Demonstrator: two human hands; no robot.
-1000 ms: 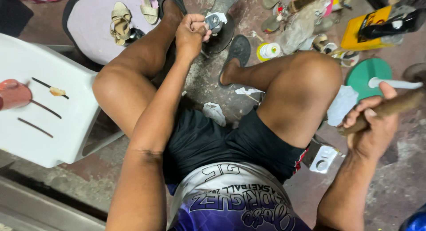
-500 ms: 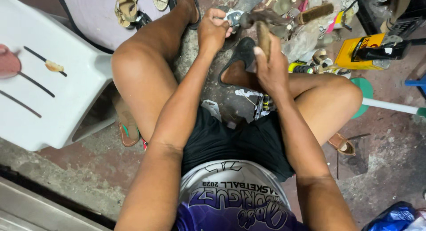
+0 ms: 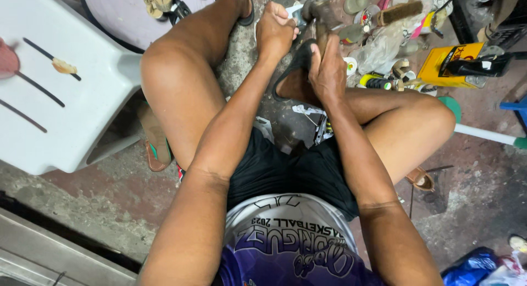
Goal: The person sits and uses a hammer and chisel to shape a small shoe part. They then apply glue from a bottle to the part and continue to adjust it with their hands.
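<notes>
Left hand (image 3: 275,29) clenched on small metal piece (image 3: 295,12) above floor (image 3: 99,192). Right hand (image 3: 328,72) grips hammer (image 3: 321,14), head near piece. Hammering underway; black shoe (image 3: 296,72) waits beneath, between knees.

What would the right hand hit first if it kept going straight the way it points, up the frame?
Probably the hammer head: the right hand grips the wooden handle pointing at it, with the left hand close beside. Beyond lies the brush. Depth is unclear.
</notes>
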